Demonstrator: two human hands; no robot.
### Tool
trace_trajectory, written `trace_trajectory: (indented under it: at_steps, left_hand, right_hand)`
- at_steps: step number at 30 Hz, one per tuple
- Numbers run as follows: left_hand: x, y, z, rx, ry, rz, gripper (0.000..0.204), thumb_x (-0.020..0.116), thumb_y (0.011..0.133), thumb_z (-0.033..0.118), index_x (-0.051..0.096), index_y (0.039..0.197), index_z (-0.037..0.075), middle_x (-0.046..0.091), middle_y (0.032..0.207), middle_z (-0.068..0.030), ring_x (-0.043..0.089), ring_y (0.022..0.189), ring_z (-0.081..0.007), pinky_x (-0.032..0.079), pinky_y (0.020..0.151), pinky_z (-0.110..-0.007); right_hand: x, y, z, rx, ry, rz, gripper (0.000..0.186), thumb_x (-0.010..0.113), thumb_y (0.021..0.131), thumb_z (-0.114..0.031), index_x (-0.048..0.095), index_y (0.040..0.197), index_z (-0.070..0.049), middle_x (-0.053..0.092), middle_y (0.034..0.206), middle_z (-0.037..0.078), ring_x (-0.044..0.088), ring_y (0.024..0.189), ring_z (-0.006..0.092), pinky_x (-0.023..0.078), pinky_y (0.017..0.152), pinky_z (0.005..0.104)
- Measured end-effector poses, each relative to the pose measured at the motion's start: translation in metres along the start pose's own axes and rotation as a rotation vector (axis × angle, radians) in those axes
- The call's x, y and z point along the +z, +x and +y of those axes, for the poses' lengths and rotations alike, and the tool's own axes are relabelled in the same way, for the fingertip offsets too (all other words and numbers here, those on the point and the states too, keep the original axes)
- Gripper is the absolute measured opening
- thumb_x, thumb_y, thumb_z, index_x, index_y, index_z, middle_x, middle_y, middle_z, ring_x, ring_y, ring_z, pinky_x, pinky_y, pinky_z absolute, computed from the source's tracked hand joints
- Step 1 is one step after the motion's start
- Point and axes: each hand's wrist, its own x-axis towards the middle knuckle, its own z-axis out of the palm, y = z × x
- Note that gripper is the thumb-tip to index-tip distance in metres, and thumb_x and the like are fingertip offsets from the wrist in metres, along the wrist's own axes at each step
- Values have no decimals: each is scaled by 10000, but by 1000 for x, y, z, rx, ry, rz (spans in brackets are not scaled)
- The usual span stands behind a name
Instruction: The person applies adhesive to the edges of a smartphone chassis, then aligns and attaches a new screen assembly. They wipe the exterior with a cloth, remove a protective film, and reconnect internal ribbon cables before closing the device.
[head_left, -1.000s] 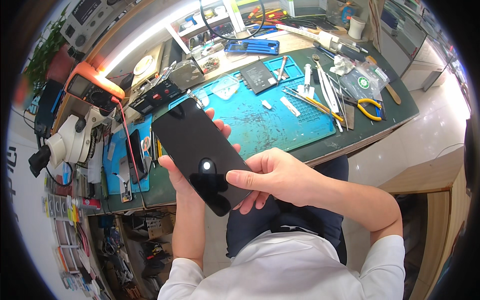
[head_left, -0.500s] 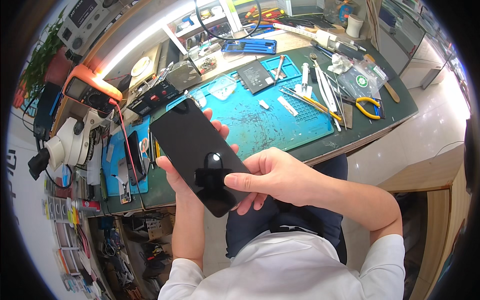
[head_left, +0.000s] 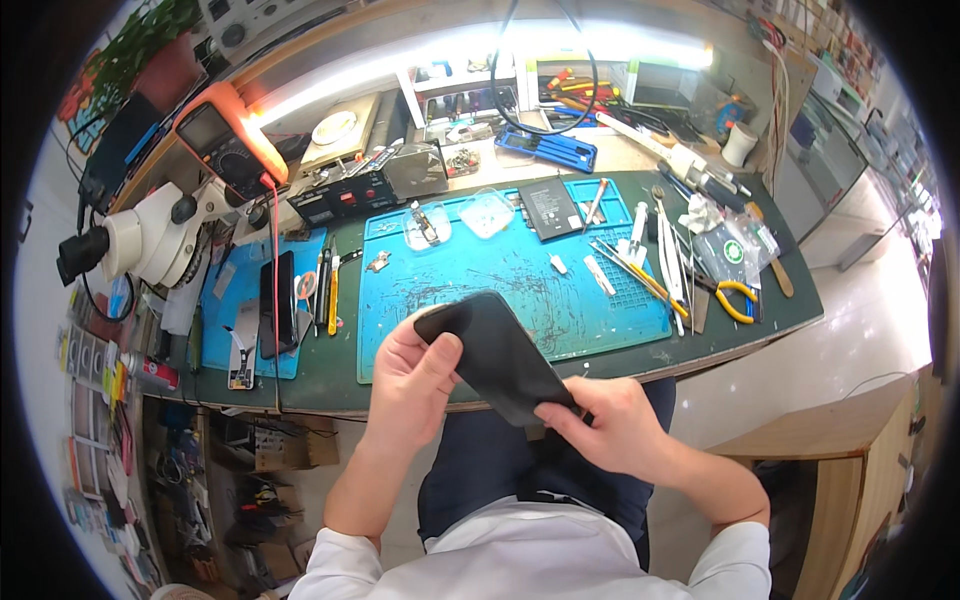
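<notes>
Black smartphone held in both hands, just on the near side of the large mat

The smartphone [head_left: 500,360] is held tilted in the air, overlapping the near edge of the large blue repair mat [head_left: 520,275] as seen from above, its dark, glossy face turned up; the left hand [head_left: 413,380] pinches its upper left part, thumb on the face and fingers behind; the right hand [head_left: 612,422] pinches the lower right corner, thumb on the face, its other fingers mostly hidden beneath.

It should handle as a thin, stiff slab, light enough for one hand but slippery, with glass likely to crack if dropped or flexed; the long side edges look the best place to take hold, with only light thumb pressure on the face.

No lettering can be made out on the smartphone; on the far part of the mat a flat black battery [head_left: 548,208] bears pale print too small to read; right of the mat a clear plastic bag [head_left: 725,250] shows a round green label, near the yellow-handled pliers [head_left: 738,303]; left of the mat a second smartphone [head_left: 277,300] lies on a smaller blue mat [head_left: 212,345]; beyond the large mat's far left corner stands an orange multimeter [head_left: 230,140], any markings on its dial unreadable.
</notes>
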Motion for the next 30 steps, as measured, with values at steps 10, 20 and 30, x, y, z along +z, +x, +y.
trace_trajectory:
  at_steps: [10, 20, 30]
  left_hand:
    - [12, -7, -9, 0, -41, 129, 192, 712, 977, 88, 693, 1143, -7, 750, 1082, -98, 717, 960, -145, 584, 849, -296]
    - [14, -8, -8, 31, 20, 140, 187, 727, 971, 105, 702, 1116, -10, 755, 1047, -94, 713, 900, -125, 577, 805, -275]
    - [15, -6, -9, -2, 26, 176, 219, 696, 994, 117, 675, 1160, -24, 739, 1091, -106, 703, 955, -145, 564, 849, -291]
  right_hand:
    - [2, -10, 1, 40, 69, -56, 161, 745, 921, -201, 723, 939, -43, 635, 669, 95, 590, 526, 233, 460, 510, 329]
    - [2, -11, -3, 88, 109, -83, 167, 719, 942, -207, 715, 937, -41, 635, 671, 89, 587, 531, 234, 448, 506, 336]
    - [-4, -10, -10, 147, 159, -119, 217, 639, 994, -238, 675, 905, -43, 655, 692, 73, 636, 592, 255, 476, 555, 364]
